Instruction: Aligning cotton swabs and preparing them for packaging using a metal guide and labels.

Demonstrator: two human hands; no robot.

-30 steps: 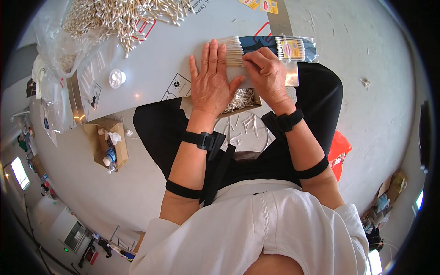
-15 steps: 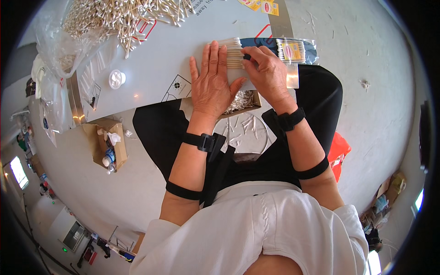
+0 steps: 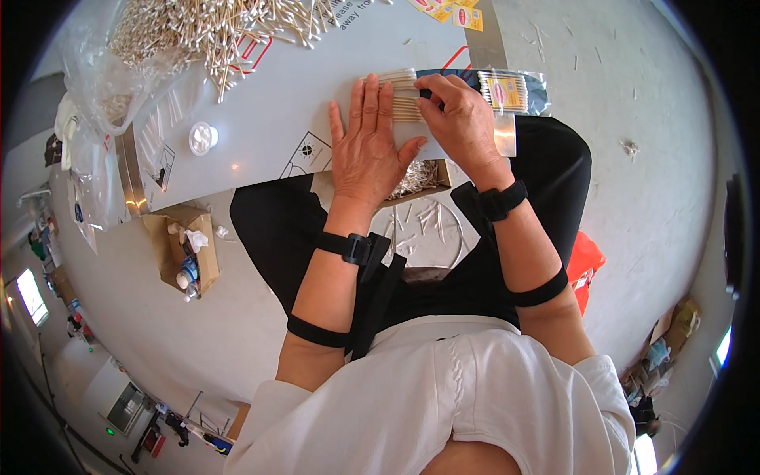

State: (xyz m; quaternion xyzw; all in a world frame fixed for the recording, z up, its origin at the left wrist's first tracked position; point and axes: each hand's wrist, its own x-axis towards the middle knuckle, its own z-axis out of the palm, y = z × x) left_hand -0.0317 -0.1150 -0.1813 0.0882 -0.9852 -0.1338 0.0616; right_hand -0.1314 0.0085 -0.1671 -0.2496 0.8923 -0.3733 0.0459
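Note:
My left hand (image 3: 367, 154) lies flat on the grey table board (image 3: 269, 119), fingers stretched over a row of cotton swabs (image 3: 405, 110) whose right ends stick out past the fingertips. Against those ends my right hand (image 3: 465, 131) is bent into a pinch; whatever its thumb and fingers hold is hidden. Partly under the right hand runs a dark blue strip (image 3: 467, 77). On its right part sits a clear pack of cotton swabs (image 3: 503, 92) with a yellow label.
A heap of loose swabs (image 3: 206, 32) covers the board's far left, beside a clear plastic bag (image 3: 87, 158). A small white cup (image 3: 203, 138) stands near the left edge. Yellow cards (image 3: 465, 17) lie at the far edge. Below the board is a cardboard box of swabs (image 3: 434, 190).
Both hands stay almost in place. My right fingers have shifted very slightly at the swab ends.

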